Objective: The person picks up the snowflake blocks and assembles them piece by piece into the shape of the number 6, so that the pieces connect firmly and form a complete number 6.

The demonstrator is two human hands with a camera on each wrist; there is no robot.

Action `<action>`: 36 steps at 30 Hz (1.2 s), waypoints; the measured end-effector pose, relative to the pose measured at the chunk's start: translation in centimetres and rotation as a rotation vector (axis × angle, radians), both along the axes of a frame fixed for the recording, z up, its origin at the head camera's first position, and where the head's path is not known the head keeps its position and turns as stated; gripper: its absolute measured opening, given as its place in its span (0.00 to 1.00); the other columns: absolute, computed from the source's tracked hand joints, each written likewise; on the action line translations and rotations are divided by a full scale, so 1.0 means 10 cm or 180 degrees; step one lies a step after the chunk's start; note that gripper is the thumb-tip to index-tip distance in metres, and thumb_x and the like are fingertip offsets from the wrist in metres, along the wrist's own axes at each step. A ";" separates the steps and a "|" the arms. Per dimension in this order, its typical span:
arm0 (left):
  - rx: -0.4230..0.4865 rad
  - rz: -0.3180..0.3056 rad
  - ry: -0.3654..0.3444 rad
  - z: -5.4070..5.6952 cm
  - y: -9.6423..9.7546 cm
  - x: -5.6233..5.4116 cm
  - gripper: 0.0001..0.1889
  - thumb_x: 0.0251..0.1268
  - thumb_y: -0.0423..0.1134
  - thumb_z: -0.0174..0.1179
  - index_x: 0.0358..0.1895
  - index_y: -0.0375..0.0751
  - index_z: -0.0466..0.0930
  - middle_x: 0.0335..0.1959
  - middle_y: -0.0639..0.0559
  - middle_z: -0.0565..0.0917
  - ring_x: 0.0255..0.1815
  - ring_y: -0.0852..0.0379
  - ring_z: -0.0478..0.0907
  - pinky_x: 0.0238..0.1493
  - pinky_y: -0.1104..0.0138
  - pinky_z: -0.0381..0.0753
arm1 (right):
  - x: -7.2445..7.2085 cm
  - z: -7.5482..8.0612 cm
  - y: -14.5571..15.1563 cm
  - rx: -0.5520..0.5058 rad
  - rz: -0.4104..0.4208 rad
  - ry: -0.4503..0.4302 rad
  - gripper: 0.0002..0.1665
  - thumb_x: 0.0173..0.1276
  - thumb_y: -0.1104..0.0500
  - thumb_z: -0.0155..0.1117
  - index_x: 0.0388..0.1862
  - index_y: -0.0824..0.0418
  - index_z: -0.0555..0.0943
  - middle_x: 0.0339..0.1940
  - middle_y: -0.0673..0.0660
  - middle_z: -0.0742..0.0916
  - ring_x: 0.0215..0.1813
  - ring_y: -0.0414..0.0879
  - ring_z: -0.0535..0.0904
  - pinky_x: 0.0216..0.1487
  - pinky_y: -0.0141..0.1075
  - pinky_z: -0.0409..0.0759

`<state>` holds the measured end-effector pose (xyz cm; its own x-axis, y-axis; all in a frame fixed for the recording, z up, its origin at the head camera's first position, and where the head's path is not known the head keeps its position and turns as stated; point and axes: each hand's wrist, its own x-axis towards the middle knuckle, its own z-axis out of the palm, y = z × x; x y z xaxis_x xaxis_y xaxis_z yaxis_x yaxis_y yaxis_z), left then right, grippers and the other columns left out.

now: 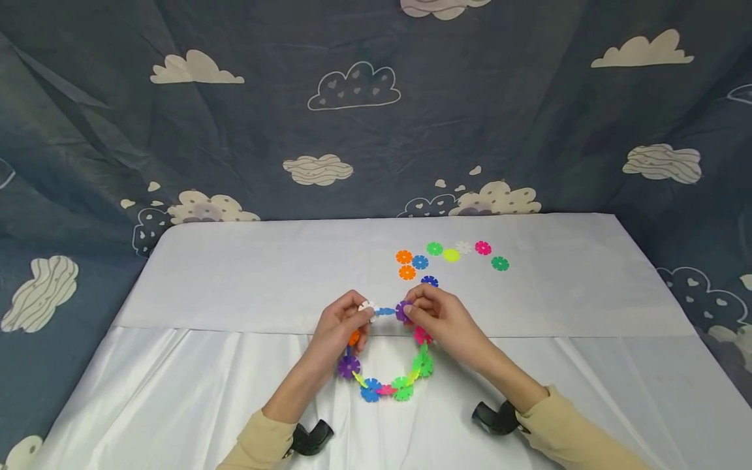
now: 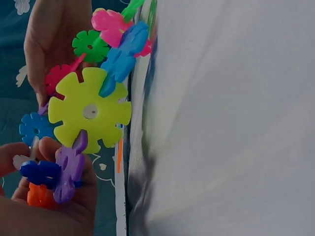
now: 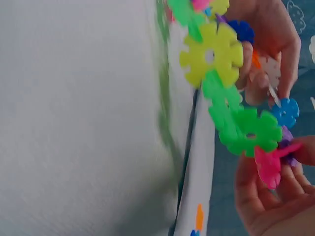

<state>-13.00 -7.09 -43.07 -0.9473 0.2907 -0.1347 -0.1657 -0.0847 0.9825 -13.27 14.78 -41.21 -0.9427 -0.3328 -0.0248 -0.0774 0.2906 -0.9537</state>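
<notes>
So, left hand point(image 1: 339, 321) fingers pinched the white disc point(image 1: 367, 305), right hand point(image 1: 442, 318) fingers the purple disc point(image 1: 401, 311); blue disc point(image 1: 385, 311) sat edge-on between, long axis left-right, neither hand clearly nearer. Chain point(image 1: 386, 390) looped toward the person.

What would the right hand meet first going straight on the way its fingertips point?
Probably the light-blue piece, just past the purple piece that the right hand pinches; exact depth is unclear.
</notes>
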 end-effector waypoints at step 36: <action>-0.0194 -0.0234 0.0538 0.16 -0.02 0.07 0.06 0.73 0.39 0.57 0.39 0.40 0.73 0.32 0.28 0.75 0.25 0.48 0.72 0.24 0.67 0.73 | 0.16 0.16 -0.04 -0.0220 -0.0243 0.0222 0.07 0.72 0.60 0.63 0.47 0.57 0.81 0.41 0.55 0.85 0.44 0.61 0.82 0.44 0.40 0.84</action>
